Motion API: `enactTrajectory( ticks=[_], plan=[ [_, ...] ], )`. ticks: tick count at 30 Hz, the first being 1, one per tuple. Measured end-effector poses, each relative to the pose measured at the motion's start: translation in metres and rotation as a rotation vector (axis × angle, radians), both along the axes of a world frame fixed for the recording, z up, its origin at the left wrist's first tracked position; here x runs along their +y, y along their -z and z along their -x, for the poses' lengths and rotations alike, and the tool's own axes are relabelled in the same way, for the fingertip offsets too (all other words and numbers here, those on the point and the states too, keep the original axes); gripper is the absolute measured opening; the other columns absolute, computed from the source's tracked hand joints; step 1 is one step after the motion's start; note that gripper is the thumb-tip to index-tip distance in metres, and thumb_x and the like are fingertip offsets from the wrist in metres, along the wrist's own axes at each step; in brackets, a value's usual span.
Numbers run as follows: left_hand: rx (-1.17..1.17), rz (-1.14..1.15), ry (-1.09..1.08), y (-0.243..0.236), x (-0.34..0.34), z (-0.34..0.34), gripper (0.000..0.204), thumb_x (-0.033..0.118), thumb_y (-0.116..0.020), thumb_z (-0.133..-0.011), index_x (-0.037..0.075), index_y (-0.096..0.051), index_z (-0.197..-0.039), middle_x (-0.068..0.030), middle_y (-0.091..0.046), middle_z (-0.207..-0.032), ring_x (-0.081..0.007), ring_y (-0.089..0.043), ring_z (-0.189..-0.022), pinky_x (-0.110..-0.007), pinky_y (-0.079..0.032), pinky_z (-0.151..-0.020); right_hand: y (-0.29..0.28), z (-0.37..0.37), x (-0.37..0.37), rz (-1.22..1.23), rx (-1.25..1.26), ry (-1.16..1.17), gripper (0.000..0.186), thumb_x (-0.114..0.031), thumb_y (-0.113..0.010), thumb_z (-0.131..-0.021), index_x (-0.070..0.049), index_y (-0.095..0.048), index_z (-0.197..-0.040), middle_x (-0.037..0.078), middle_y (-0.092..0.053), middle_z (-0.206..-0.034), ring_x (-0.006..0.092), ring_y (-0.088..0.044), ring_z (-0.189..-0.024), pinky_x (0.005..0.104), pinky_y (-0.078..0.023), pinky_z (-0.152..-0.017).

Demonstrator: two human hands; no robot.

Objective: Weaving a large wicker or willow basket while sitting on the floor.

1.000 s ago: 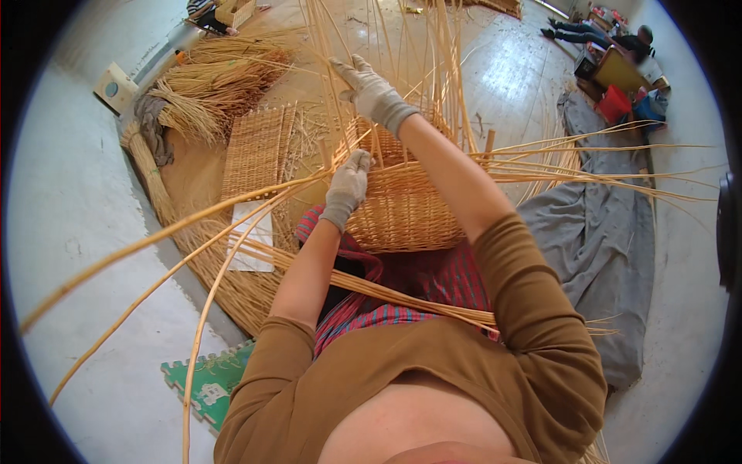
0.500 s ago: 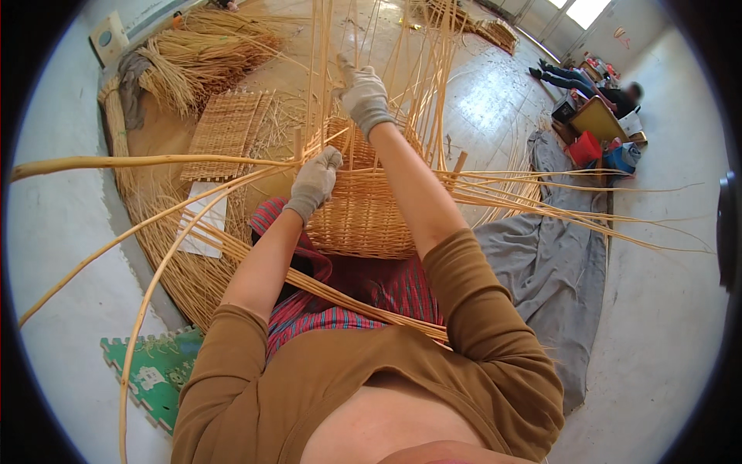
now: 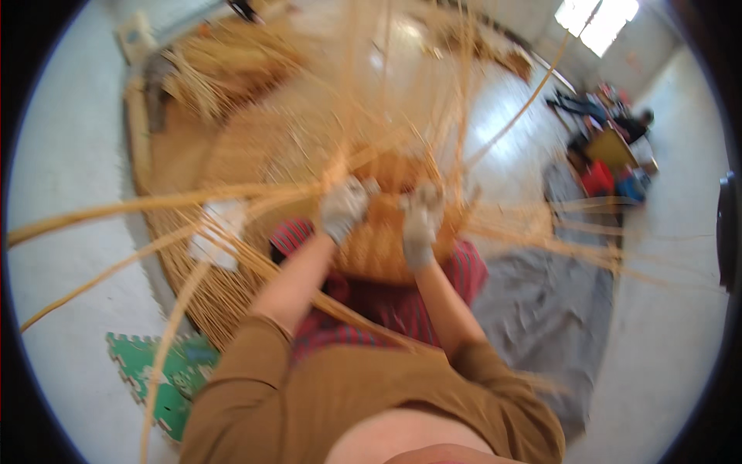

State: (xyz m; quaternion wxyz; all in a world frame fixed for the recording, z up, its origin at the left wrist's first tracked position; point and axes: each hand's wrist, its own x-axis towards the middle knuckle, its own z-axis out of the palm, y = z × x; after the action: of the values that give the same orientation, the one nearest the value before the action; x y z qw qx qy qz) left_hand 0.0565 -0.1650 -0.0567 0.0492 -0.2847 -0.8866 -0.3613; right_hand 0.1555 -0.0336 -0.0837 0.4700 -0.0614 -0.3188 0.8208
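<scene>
Wicker basket [image 3: 376, 259] located just beyond the striped garment [image 3: 386, 313]

Far left: long rods [image 3: 100, 216] extend from the basket's left corner. Left gloved hand [image 3: 344, 207]: near that corner, blurred; state of grip cannot be told. Right gloved hand [image 3: 420, 223]: at the near rim; grip likewise cannot be told. Far right: grey cloth [image 3: 533, 301], lying rumpled.

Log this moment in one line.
left hand: gloved, at woven basket, left side; right hand: gloved, at basket, right side; grips: too blurred to tell
</scene>
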Motion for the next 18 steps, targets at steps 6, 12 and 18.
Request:
enactTrajectory(
  ticks=[6, 12, 18],
  plan=[
    [-0.314, -0.442, -0.034, -0.027, 0.000, -0.027, 0.029, 0.030, -0.066, -0.101, 0.003, -0.067, -0.112, -0.0126, -0.071, -0.098, -0.0173, -0.067, -0.088, -0.030, -0.054, -0.081, -0.013, -0.020, 0.053, -0.314, -0.446, 0.113, 0.018, -0.027, -0.053, -0.109, -0.011, -0.053, -0.118, 0.009, -0.071, -0.090, 0.0155, -0.066, -0.071, 0.0342, -0.053, -0.061],
    [-0.461, -0.076, 0.158, -0.029, 0.043, -0.032, 0.032, 0.032, -0.060, -0.105, 0.003, -0.064, -0.118, -0.0123, -0.071, -0.103, -0.0172, -0.073, -0.089, -0.031, -0.060, -0.075, -0.007, -0.066, 0.088, -0.399, -0.622, 0.104, 0.014, -0.011, -0.049, -0.108, -0.013, -0.047, -0.121, 0.012, -0.072, -0.095, 0.0180, -0.072, -0.085, 0.0257, -0.051, -0.048],
    [-0.919, -0.153, 0.156, -0.017, 0.062, -0.028, 0.049, 0.049, -0.051, -0.106, 0.003, -0.065, -0.116, -0.0126, -0.067, -0.066, -0.0214, -0.067, -0.049, -0.035, -0.055, -0.047, -0.126, 0.035, 0.073, -1.470, -0.693, 0.398, 0.067, 0.004, -0.055, -0.094, -0.017, -0.038, -0.155, 0.020, -0.060, -0.140, 0.0385, -0.055, -0.132, 0.0409, -0.054, -0.095]
  ],
)
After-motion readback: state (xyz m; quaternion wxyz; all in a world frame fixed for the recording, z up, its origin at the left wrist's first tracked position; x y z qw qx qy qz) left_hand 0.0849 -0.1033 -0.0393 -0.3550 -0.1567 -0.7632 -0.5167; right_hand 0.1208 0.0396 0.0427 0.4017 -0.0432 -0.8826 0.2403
